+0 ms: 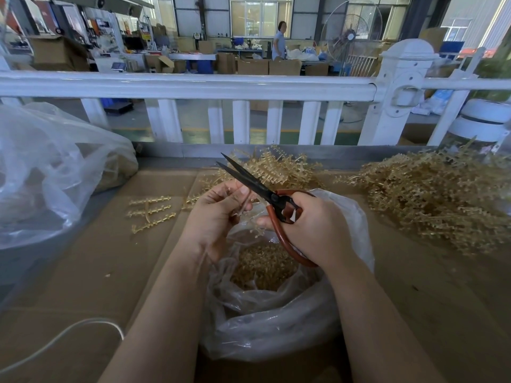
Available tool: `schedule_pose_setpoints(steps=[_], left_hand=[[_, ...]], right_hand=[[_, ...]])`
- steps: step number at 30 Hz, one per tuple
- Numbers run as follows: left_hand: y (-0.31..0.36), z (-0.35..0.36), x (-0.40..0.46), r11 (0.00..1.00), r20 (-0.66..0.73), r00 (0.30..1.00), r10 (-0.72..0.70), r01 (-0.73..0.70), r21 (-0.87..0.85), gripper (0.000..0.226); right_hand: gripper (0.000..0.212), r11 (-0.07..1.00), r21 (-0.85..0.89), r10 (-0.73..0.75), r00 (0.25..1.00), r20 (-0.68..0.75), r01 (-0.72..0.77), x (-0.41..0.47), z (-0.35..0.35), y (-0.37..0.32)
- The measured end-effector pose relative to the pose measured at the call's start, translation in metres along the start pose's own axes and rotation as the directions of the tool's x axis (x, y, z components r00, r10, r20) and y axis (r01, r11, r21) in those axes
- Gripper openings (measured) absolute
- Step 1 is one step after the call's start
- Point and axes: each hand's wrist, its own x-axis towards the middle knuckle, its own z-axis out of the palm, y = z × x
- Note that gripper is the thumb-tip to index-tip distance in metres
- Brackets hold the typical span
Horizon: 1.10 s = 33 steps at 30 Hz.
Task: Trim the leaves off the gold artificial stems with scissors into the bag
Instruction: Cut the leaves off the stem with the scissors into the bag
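At the centre of the frame the right hand [312, 228] grips a pair of scissors [265, 194] by their red-brown loop handles, fingers [290, 208] curled through and around the loops, with the dark blades parted and pointing toward the upper left. Just left of it the left hand [218, 214] pinches a thin, pale gold stem [243, 208] between thumb and curled fingertips, holding it close under the blades; how much leaf is left on it is too blurred to tell. Both hands hang directly above a clear plastic bag [276, 322] standing open on the bench [96, 272], which is covered in brown cardboard; a layer of small gold cuttings [262, 266] lies in the bottom of the bag. Behind the hands, in the middle of the frame, lies a loose heap of gold stems [276, 167], and a larger heap [431, 197] spreads across the right side of the bench. A single flat sprig [150, 214] with three short branches lies apart on the cardboard to the left of the left hand. At the far left sits a big, crumpled clear bag [55, 172] with gold material showing through it. A white cable [69, 333] curves across the lower left corner. A white railing [193, 87] runs along the back of the bench, with a workshop floor, cardboard boxes and a standing person [279, 40] beyond it.
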Motion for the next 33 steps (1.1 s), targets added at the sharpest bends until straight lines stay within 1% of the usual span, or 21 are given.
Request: schedule_pose_setpoints(steps=[2,5,7,9,12,14,15,17,19,20,21,23,25,27,31,33], left_hand=[[0.0005,-0.0002,-0.0007,1.000,-0.005,1.000,0.006,-0.006,0.029,0.019],[-0.0016,-0.0006,-0.0002,0.998,-0.015,1.000,-0.003,0.004,0.056,0.030],[-0.0034,-0.0017,0.0013,0.993,-0.025,1.000,0.007,-0.004,0.116,0.033],[-0.0040,-0.0020,0.0024,0.988,-0.033,0.999,0.011,-0.006,0.154,0.028],[-0.0044,-0.0023,0.0031,0.992,-0.056,0.998,-0.013,0.020,0.123,0.012],[-0.0034,-0.0007,0.0023,0.993,-0.059,0.997,-0.044,0.050,0.106,0.004],[-0.0028,0.0004,0.0017,0.994,-0.058,0.996,-0.068,0.073,0.082,0.010],[-0.0005,0.0011,0.0007,0.992,-0.050,0.991,-0.122,0.123,0.017,0.034],[0.0016,-0.0001,-0.0001,0.987,-0.014,0.987,-0.160,0.160,0.010,0.054],[0.0019,-0.0006,-0.0009,0.984,0.013,0.984,-0.179,0.178,0.028,0.059],[0.0018,-0.0008,-0.0012,0.979,0.037,0.979,-0.198,0.196,0.056,0.058],[0.0010,-0.0004,-0.0016,0.967,0.073,0.971,-0.227,0.215,0.138,0.049],[-0.0005,0.0004,-0.0021,0.951,0.117,0.966,-0.233,0.201,0.234,0.044],[-0.0016,0.0014,-0.0027,0.941,0.146,0.961,-0.235,0.188,0.281,0.043],[-0.0012,0.0019,-0.0030,0.950,0.158,0.964,-0.214,0.168,0.261,0.029],[-0.0010,0.0014,-0.0031,0.958,0.148,0.967,-0.209,0.171,0.231,0.027]], right_hand=[[0.047,1.000,-0.006,0.004,1.000,0.014,-0.004,0.0000,0.0011,-0.0004],[0.034,1.000,0.008,0.022,0.999,0.023,-0.022,-0.0003,0.0025,-0.0035],[0.028,0.998,0.044,0.034,0.999,0.019,-0.035,0.0002,0.0032,-0.0065],[0.026,0.988,0.135,0.070,0.996,0.048,-0.076,0.0018,0.0052,-0.0066],[0.020,0.961,0.236,0.124,0.987,0.103,-0.145,0.0040,0.0071,-0.0073],[0.018,0.940,0.294,0.147,0.983,0.109,-0.173,0.0048,0.0083,-0.0070],[0.020,0.929,0.319,0.162,0.982,0.102,-0.186,0.0049,0.0087,-0.0066],[0.021,0.905,0.371,0.195,0.978,0.079,-0.210,0.0053,0.0087,-0.0062],[0.019,0.858,0.459,0.231,0.971,0.058,-0.231,0.0059,0.0079,-0.0062],[0.020,0.835,0.498,0.248,0.968,0.043,-0.236,0.0060,0.0073,-0.0065],[0.020,0.824,0.516,0.260,0.965,0.022,-0.234,0.0060,0.0066,-0.0066],[0.021,0.831,0.510,0.271,0.962,-0.027,-0.220,0.0060,0.0053,-0.0071],[0.021,0.827,0.519,0.285,0.957,-0.058,-0.215,0.0058,0.0048,-0.0080],[0.021,0.816,0.535,0.296,0.953,-0.063,-0.218,0.0056,0.0045,-0.0086],[0.023,0.810,0.545,0.300,0.952,-0.069,-0.215,0.0067,0.0036,-0.0088],[0.026,0.820,0.533,0.296,0.952,-0.082,-0.209,0.0075,0.0033,-0.0082]])
